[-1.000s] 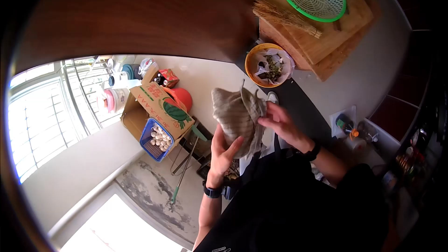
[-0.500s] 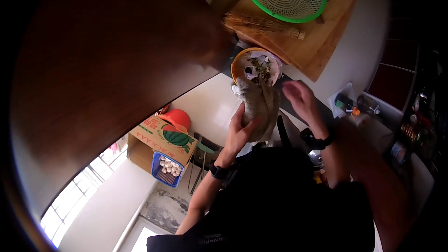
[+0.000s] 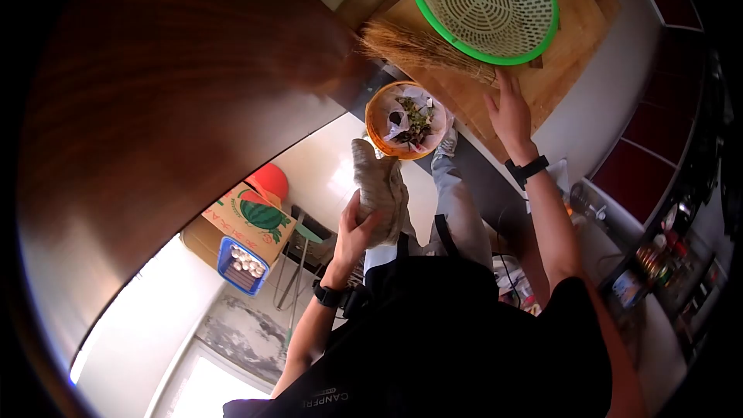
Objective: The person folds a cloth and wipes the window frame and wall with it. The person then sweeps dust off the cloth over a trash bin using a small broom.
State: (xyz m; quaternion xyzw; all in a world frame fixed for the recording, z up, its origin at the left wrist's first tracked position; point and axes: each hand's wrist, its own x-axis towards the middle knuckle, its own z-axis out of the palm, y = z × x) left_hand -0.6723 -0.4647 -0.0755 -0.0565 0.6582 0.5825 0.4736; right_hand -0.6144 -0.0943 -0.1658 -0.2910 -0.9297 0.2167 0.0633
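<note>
My left hand (image 3: pixel 354 238) is closed around a bunched, greyish-beige cloth (image 3: pixel 381 200), held upright with its top end folded over. Just beyond the cloth stands an orange bin (image 3: pixel 373 125) lined with a pale plastic bag, with green and brown scraps inside. My right hand (image 3: pixel 511 118) is stretched forward, thumb apart from the fingers. Its fingertips are at the tied end of a straw whisk broom (image 3: pixel 422 50), just below the rim of a green-edged white colander (image 3: pixel 484 4); whether they touch either one I cannot tell. Both broom and colander lie on a wooden board (image 3: pixel 576 54).
A dark wooden panel (image 3: pixel 193 101) fills the left side. Below it are a watermelon-printed carton (image 3: pixel 240 220), a blue basket (image 3: pixel 246 280) with whitish bulbs and a red round object (image 3: pixel 271 179). Bottles and jars (image 3: pixel 654 259) stand at the right.
My right hand has moved up and away from the cloth to the broom's tied end. My left hand has drawn the cloth back from over the bin, uncovering the scraps.
</note>
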